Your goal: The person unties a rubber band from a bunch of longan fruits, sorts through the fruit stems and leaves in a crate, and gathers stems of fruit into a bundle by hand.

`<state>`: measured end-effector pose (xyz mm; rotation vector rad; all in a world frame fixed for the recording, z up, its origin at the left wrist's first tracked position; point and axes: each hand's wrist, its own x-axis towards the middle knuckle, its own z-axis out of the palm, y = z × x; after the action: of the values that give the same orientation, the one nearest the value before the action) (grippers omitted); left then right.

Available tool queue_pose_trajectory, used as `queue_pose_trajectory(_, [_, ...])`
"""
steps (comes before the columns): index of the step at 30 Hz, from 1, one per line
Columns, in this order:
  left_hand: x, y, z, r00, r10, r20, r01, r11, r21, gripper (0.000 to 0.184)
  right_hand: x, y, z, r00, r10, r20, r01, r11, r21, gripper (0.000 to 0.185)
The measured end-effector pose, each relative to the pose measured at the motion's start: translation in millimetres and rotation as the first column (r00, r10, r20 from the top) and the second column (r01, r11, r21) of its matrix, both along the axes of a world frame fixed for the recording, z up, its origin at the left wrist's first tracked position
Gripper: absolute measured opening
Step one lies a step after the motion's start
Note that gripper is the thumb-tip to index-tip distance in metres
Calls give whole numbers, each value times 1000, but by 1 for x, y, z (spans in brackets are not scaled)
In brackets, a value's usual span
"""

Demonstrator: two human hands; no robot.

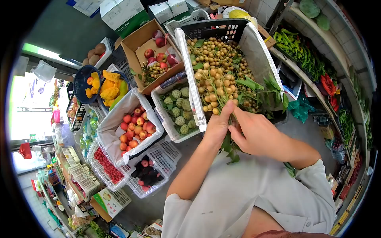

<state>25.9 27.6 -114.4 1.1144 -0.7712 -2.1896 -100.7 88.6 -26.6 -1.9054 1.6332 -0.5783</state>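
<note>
A bunch of longans [216, 85] with round yellow-brown fruit and green leaves hangs over the near end of a black crate [214, 24] lined with white. My left hand [217, 129] is closed around its stems, thumb on top. Against it, my right hand [254, 127] has curled fingers at the same stems; its fingertips are partly hidden. Loose leaves [229, 148] stick out below my hands. More longans [220, 51] fill the crate beyond the bunch.
Left of the crate stand a basket of green custard apples [181, 109], a lined crate of apples [137, 127] and a cardboard box [131, 41] with red fruit. A shelf with green peppers [295, 49] runs along the right. Red berries [107, 166] lie lower left.
</note>
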Motion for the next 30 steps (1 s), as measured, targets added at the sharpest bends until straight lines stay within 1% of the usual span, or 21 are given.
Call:
queue_pose_trajectory(1, [0,-1,-1,1000,3,0,-3,1000,-1,59,1,5,2,1000,3,0,-3,1000,-1,36])
queue_pose_trajectory(3, [0,-2,-5,999,6,-35,-4,999,54,52,5,14,4,996,-35,-85,32,999,-39,47])
queue_pose_trajectory(4, [0,-2,-4,999,10,-35,-8,998,56,52,7,16,3,996,-31,-85,28,999,-36,47])
queue_pose_trajectory(6, [0,-1,-3,1000,13,17,-14,998,55,47,10,17,0,987,-35,-154,6,983,-182,44])
queue_pose_trajectory(7, [1,-2,-3,1000,12,17,-13,998,54,47,10,16,1,987,-37,-154,8,983,-183,44])
queue_pose_trajectory(9, [4,-4,-2,997,-64,46,57,990,132,47,8,13,3,955,48,-292,-90,987,-133,43])
queue_pose_trajectory(10, [3,-4,-2,996,-69,50,62,989,131,47,9,12,4,957,43,-288,-85,987,-135,43])
queue_pose_trajectory(12, [1,-3,-1,999,-11,35,7,994,110,49,9,11,5,913,115,-390,-163,983,-90,45])
queue_pose_trajectory(16, [1,-2,5,999,1,36,-7,988,153,48,8,11,2,948,63,-313,-105,987,-121,40])
queue_pose_trajectory(18, [2,-2,2,995,22,97,-41,979,199,44,7,13,5,977,93,-192,-102,994,-41,37])
queue_pose_trajectory(19, [4,-3,-8,994,5,109,-26,982,188,44,7,15,3,981,73,-181,-84,995,-53,37])
queue_pose_trajectory(21, [9,-4,-35,983,5,-181,46,960,277,36,6,21,-7,987,66,-144,-71,997,-29,43])
queue_pose_trajectory(22, [6,-5,-30,954,23,-299,58,964,260,30,5,25,-11,991,41,-130,-47,998,-40,43])
queue_pose_trajectory(23, [3,-6,-21,958,-3,-286,77,965,250,30,4,28,-16,987,58,-149,-71,994,-85,50])
queue_pose_trajectory(24, [-2,-7,-9,973,12,-232,47,969,245,30,3,30,-18,983,73,-171,-96,987,-129,57])
queue_pose_trajectory(25, [-6,-7,-3,984,29,-178,15,971,238,29,2,33,-19,986,51,-157,-73,988,-137,57])
queue_pose_trajectory(27, [-7,-9,-9,991,-18,-132,50,968,247,30,2,38,-20,950,135,-282,-160,985,-68,63])
queue_pose_trajectory(29, [-10,-10,-8,994,-59,-93,81,963,258,31,4,37,-12,950,120,-287,-142,988,-57,64])
queue_pose_trajectory(30, [-13,-11,-2,996,-84,12,78,962,262,34,2,36,-10,944,124,-306,-143,989,-42,65])
